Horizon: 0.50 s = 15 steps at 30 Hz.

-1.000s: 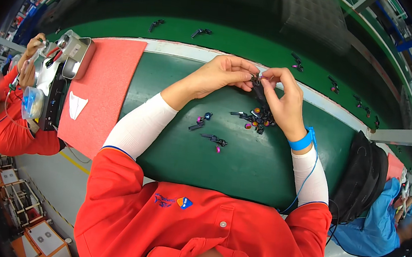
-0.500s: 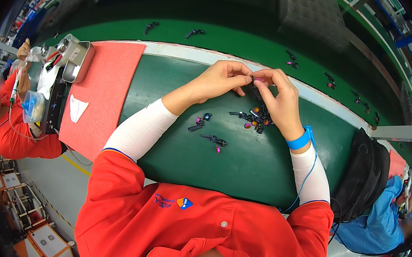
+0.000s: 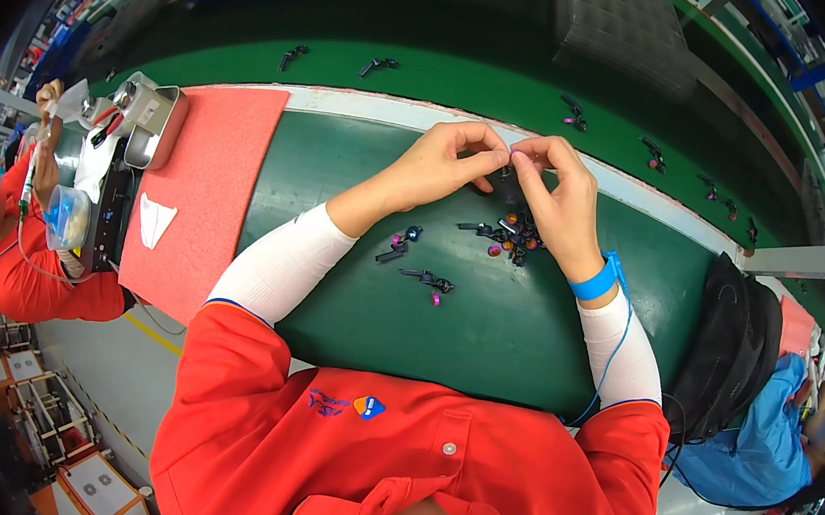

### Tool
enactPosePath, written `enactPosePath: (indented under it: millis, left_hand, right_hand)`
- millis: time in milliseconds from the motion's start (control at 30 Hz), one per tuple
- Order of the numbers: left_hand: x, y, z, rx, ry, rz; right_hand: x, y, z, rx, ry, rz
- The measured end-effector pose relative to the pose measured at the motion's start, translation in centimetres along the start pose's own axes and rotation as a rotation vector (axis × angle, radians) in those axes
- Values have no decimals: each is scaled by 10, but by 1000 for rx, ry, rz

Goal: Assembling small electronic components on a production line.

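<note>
At the far left a co-worker in a red jacket (image 3: 25, 257) is seen, seated lower in view than a second ago, beside a red mat (image 3: 204, 185) and a metal tin (image 3: 151, 109). On the green table (image 3: 341, 170) two loose black clips (image 3: 399, 246) are lying where they lay before. The left hand (image 3: 437, 165) has been lifted slightly farther from the body since the earlier frames, its thumb and forefinger pinched shut on a small dark part (image 3: 505, 172). That part is held just above a pile of small black and coloured pieces (image 3: 511, 233). The right hand (image 3: 561, 188) is pinched on the same part from the other side, fingertips nearly touching the left's. A blue wristband (image 3: 596, 280) is worn on the right wrist.
</note>
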<state>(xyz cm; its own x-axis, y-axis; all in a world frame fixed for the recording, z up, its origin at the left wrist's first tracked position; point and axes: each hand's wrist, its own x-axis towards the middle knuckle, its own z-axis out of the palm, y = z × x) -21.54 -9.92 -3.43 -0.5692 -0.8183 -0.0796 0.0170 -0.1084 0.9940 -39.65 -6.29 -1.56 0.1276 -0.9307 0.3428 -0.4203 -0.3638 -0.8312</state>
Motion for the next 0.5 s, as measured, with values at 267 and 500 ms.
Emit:
enactPosePath:
  millis: [267,500]
  left_hand:
    - [-3,9,0,-180,-8,-57]
    - [-3,5,7,212,56,192]
  right_hand:
    - [0,-8,-3,-79,-56,-192]
    - [-3,-1,4,298,-33,156]
